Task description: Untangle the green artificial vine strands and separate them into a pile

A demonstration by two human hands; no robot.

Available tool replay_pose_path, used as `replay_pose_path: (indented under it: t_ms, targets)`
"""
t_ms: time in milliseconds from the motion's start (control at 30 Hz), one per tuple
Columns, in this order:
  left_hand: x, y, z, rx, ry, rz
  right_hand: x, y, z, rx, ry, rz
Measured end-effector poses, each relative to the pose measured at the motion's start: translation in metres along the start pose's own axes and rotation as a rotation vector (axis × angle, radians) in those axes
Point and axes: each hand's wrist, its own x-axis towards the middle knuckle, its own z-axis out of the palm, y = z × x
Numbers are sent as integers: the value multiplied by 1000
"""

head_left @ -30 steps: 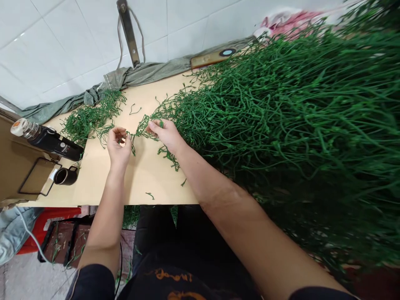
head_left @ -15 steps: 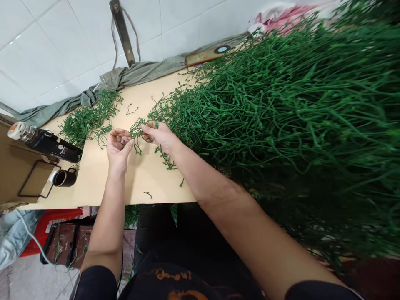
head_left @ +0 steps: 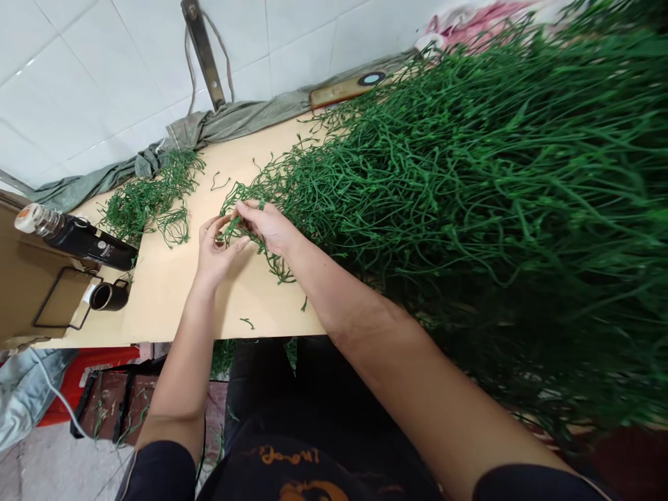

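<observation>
Because the right hand (head_left: 271,226) clamps its thumb and fingers on a small bunch of green stems (head_left: 232,228) at the left end of the large heap (head_left: 443,167), the loose ends presumably lie gathered for the left hand (head_left: 213,259), which cups them with thumb and fingers apart. On the far left of the table (head_left: 172,299) lies 1 smaller pile (head_left: 149,198), probably spaced to prevent mixing. Count 2 hands, 1 held bunch, 1 heap, 1 flask (head_left: 94,241) and 1 mug (head_left: 108,296) at left; tangled stems cannot be counted.
</observation>
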Motion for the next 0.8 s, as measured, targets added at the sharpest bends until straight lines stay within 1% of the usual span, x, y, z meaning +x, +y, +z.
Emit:
replay_pose_path:
  t_ms: [67, 100, 233, 367, 433, 500, 567, 633, 700, 800]
  targets:
    - [0, 1, 2, 127, 50, 84, 0, 0, 0, -21, 25, 9]
    - [0, 2, 2, 183, 57, 124, 1, 0, -1, -38, 51, 22]
    - [-6, 6, -3, 430, -1, 243, 5, 1, -2, -93, 160, 62]
    - [-16, 19, -9, 676, -27, 284, 5, -1, -2, -93, 242, 87]
    - [-21, 30, -12, 789, -116, 275, 4, -1, 0, -75, 251, 100]
    - [-25, 41, -14, 863, -272, 260, 3, -1, 1, -68, 253, 112]
    - [-29, 49, -15, 869, -422, 236, 3, 0, 2, -92, 256, 116]
    - [-35, 52, -14, 799, -499, 199, 4, 2, 3, -139, 259, 116]
    - [-41, 50, -10, 680, -516, 157, 4, 5, 5, -199, 255, 116]
    - [-49, 42, -4, 482, -497, 125, 4, 10, 6, -277, 250, 122]
